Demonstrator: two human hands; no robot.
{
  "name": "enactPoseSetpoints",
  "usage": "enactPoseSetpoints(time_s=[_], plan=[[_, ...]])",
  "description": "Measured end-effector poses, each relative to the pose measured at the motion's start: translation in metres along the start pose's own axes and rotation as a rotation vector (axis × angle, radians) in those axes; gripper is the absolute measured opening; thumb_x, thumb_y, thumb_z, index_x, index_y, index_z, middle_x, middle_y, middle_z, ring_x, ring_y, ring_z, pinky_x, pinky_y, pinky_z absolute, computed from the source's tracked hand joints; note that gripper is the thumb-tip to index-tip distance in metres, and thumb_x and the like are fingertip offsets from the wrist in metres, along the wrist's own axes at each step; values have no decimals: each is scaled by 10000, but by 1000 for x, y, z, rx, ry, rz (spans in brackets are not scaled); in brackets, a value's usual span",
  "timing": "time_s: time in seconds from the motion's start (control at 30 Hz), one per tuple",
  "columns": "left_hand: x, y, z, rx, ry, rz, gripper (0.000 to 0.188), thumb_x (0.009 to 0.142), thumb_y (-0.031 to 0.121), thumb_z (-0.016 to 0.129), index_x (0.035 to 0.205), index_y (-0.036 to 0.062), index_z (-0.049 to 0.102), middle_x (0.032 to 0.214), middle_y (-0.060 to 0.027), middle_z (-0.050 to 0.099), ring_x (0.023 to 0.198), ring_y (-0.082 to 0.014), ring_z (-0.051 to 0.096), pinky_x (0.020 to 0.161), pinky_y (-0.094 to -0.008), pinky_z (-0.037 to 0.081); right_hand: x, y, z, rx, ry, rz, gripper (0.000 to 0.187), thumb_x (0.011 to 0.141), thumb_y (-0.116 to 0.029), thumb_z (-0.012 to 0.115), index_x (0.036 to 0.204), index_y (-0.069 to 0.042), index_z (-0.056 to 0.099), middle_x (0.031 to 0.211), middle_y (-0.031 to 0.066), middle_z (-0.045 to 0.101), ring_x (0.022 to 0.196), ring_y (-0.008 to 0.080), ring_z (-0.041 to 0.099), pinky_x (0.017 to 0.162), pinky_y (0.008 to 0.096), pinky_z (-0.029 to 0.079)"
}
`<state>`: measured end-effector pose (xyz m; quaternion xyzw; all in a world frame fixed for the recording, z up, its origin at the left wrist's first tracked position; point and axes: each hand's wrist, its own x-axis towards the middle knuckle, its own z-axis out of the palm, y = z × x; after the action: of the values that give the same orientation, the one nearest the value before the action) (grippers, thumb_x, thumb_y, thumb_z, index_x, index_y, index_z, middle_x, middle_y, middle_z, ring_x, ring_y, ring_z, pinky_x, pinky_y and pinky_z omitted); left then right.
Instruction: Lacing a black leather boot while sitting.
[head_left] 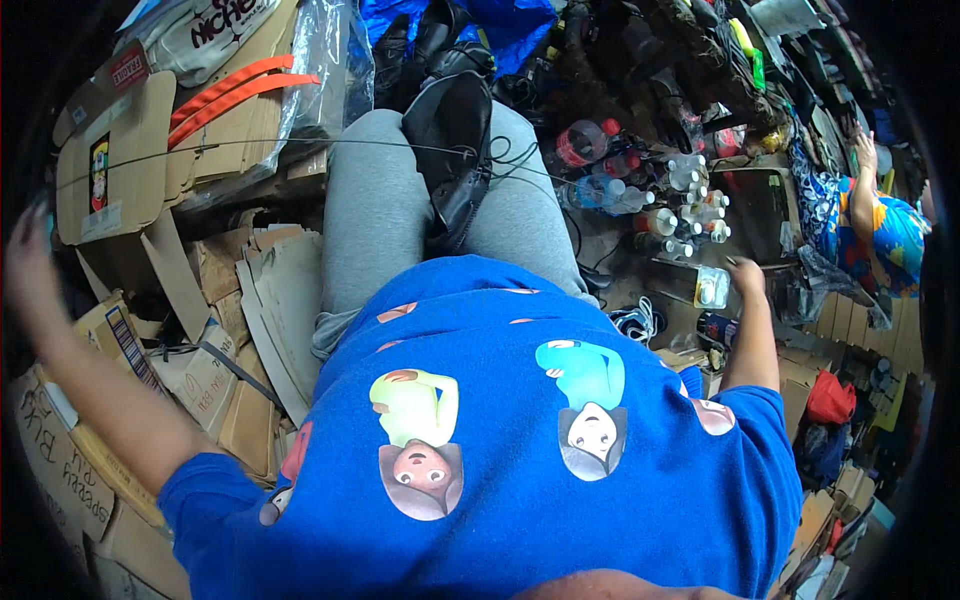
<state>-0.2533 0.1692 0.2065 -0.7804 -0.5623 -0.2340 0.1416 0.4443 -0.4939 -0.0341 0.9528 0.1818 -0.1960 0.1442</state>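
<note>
A black leather shoe [450,115] lies across my lap between my thighs, its toe pointing away from me. A dark thread [207,147] comes out of the shoe's side and runs nearly straight to the far left, while more of it lies in loose loops just right of the shoe. My left hand [32,265] is stretched out at the left edge, blurred, with the thread reaching its fingertips. Out to the right, beside the bottles, my right hand [746,276] is closed, and a small dark tip shows at its fingers. What it holds is too small to name.
Flattened cardboard boxes [120,170] with orange strips [240,95] pile up on the left. Several plastic bottles [685,215] stand on the right near a clear container [711,288]. More dark shoes [440,45] lie ahead by a blue sheet [520,30]. Another person [880,235] is at far right.
</note>
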Motion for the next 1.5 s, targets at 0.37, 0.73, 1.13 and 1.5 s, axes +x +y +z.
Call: enactPoseSetpoints(time_s=[0.37, 0.73, 1.13, 1.5], plan=[[-181, 287, 106, -999, -931, 477, 334, 834, 196, 644, 1129, 44, 612, 964, -148, 664, 897, -252, 640, 806, -337, 482, -137, -350, -57, 886, -70, -908, 269, 819, -247, 713, 973, -45, 625, 856, 33, 556, 799, 157, 549, 740, 288, 451], [-132, 62, 113, -911, -600, -209, 205, 893, 227, 624, 879, 25, 651, 779, 40, 571, 729, -42, 462, 670, -208, 384, -51, -242, -38, 1209, -213, -471, 207, 914, -290, 594, 851, -93, 589, 760, -48, 512, 656, 66, 442, 573, 219, 361], [-154, 293, 99, -1006, -529, 621, 576, 703, 234, 761, 1229, 108, 561, 1282, -135, 540, 1184, -299, 519, 983, -382, 417, -105, -350, -82, 1068, -206, -987, 164, 822, -66, 672, 984, -36, 669, 1014, 18, 623, 886, 103, 582, 791, 256, 466], [-122, 354, 152, -854, -1141, 865, 339, 668, 215, 792, 885, 2, 641, 896, -86, 585, 884, -225, 570, 799, -317, 442, -102, -386, -93, 730, -34, -1247, 133, 761, -25, 685, 877, -90, 692, 848, 32, 574, 821, 148, 588, 733, 270, 473]])
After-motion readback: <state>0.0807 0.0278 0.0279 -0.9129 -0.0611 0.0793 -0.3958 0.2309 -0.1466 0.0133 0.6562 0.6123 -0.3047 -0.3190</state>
